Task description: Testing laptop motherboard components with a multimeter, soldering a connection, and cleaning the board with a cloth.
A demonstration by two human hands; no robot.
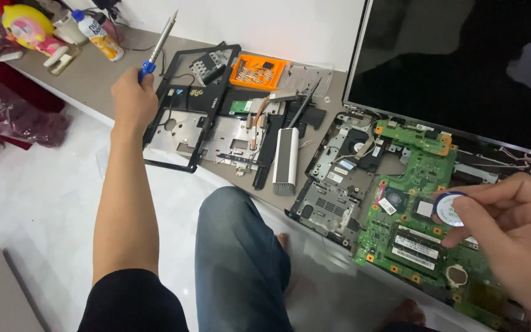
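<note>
Green laptop motherboard (425,203) lower right of frame, under right hand (511,227) pinching small round white-and-blue tin (448,209). Left hand (133,98) upper left, fisted round blue-handled soldering iron (158,46), tip up-right (well apart from board).

Dark laptop screen (456,61) upper right; white-labelled bottle (98,34) upper left.

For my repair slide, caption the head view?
Left hand raises blue-handled soldering iron; right hand holds small round tin over green laptop motherboard.
</note>
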